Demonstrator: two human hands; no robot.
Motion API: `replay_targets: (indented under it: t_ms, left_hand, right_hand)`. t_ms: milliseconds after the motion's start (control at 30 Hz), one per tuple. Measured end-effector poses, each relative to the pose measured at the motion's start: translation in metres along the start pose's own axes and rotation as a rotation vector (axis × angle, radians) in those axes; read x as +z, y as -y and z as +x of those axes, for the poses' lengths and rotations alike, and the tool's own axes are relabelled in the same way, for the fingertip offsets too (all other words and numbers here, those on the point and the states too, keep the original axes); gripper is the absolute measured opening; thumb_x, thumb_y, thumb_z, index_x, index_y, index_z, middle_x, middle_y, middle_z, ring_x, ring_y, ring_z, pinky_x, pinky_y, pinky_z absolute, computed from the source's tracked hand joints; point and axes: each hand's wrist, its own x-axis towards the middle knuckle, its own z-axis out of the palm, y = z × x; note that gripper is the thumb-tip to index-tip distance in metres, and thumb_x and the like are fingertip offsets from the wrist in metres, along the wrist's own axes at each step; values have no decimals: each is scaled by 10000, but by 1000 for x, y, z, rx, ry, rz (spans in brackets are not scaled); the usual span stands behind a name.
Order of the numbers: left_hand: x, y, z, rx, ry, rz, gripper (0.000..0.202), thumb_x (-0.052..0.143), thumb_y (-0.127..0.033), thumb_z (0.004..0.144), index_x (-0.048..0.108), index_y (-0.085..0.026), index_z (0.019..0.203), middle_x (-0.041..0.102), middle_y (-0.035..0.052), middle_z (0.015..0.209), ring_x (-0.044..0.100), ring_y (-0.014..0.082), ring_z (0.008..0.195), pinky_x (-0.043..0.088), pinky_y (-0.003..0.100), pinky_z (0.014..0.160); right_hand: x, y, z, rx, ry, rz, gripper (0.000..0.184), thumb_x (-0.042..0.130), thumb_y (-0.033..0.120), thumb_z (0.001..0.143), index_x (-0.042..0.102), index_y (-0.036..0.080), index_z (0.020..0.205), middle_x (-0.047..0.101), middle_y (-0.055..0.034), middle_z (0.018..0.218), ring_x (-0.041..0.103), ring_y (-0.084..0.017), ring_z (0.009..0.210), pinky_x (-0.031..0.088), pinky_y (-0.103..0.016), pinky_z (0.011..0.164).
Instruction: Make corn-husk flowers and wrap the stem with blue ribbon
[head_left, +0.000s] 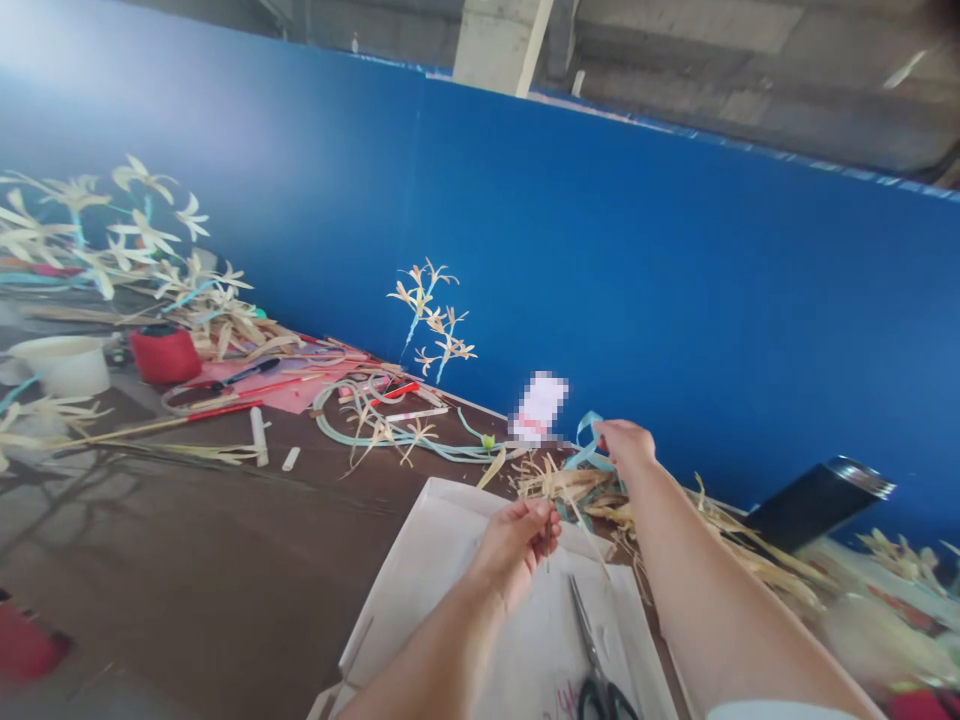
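Low over the white board, my left hand [517,545] is closed in a pinch on the stem of a pale dried-leaf flower [551,482]. The petals stick up above my fingers. Farther off to the right, my right hand [628,443] pinches a light blue ribbon [587,432], which loops beside the fingertips. Scissors with dark handles [589,640] lie on the white board [442,540], just below and right of my left hand. Dried husk strips [622,510] are heaped under my right hand.
A blue partition [675,300] rises behind the table. Finished flower sprays [431,310] lean there; more flowers [142,230] crowd the left. A red spool [165,353], white cup [64,365] and pale blue coiled stems [405,440] lie leftward. A black bottle [817,505] tilts at right.
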Motion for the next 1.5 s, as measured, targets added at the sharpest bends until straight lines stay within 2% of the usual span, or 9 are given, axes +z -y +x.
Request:
replay_targets:
  t_ms: [133, 300, 533, 767, 933, 1100, 1267, 1367, 1500]
  left_hand:
    - [0, -1, -3, 15, 46, -1, 222, 754, -225, 665, 606, -76, 736, 581, 28, 668, 527, 48, 559, 428, 142, 520]
    - [-3, -1, -3, 6, 30, -19, 207, 753, -202, 667, 616, -80, 762, 586, 25, 683, 535, 49, 569, 435, 143, 522]
    - [-6, -1, -5, 20, 38, -18, 190, 745, -188, 676, 622, -80, 772, 588, 26, 685, 544, 56, 584, 444, 148, 530]
    - [-5, -2, -5, 14, 26, -18, 199, 747, -186, 675, 623, -79, 788, 588, 22, 688, 545, 54, 580, 452, 145, 525]
    - [-5, -1, -6, 14, 36, -8, 199, 748, -188, 675, 620, -78, 781, 584, 19, 683, 540, 48, 570, 453, 142, 521]
    - [-7, 0, -4, 22, 39, 3, 213, 758, -196, 661, 623, -81, 778, 596, 21, 695, 551, 53, 590, 446, 145, 527]
    - [-9, 0, -1, 30, 55, -5, 216, 756, -210, 664, 627, -85, 782, 602, 19, 695, 550, 52, 589, 442, 149, 536]
    - [-8, 0, -2, 22, 53, -23, 202, 751, -196, 669, 625, -85, 780, 604, 22, 695, 553, 54, 589, 445, 151, 542]
    - [-9, -1, -2, 38, 56, -27, 194, 742, -200, 681, 625, -84, 785, 604, 24, 698, 549, 54, 582, 441, 151, 532]
  right_hand:
    - [-42, 27, 0, 30, -163, 335, 206, 632, 281, 765, 619, 137, 911, 544, 23, 520, 538, -115, 434, 369, -184, 340]
    - [-87, 63, -13, -36, -220, 621, 190, 703, 181, 660, 631, 139, 831, 587, 15, 583, 537, -75, 447, 371, -134, 345]
    - [-127, 108, -29, -208, -267, 803, 233, 705, 153, 661, 649, 155, 888, 656, -16, 725, 599, -74, 520, 411, -109, 372]
    - [-143, 112, -29, -285, -367, 782, 247, 708, 160, 670, 651, 142, 909, 654, -27, 730, 644, -112, 589, 451, -124, 394]
    - [-143, 100, -27, -258, -320, 745, 216, 725, 125, 652, 653, 137, 855, 647, -22, 685, 644, -119, 585, 456, -131, 393]
    - [-145, 108, -34, -310, -255, 730, 222, 741, 157, 652, 653, 146, 855, 661, -31, 745, 645, -112, 621, 460, -127, 419]
    - [-143, 105, -56, -244, -53, 617, 192, 727, 284, 698, 671, 163, 836, 668, -55, 834, 613, -94, 610, 421, -117, 393]
    - [-137, 85, -74, -244, 249, 372, 301, 698, 444, 711, 692, 165, 825, 679, -77, 873, 592, -96, 616, 429, -137, 424]
    - [-131, 55, -94, -273, 697, -65, 358, 686, 515, 691, 693, 165, 765, 677, -71, 709, 590, -128, 603, 416, -182, 474]
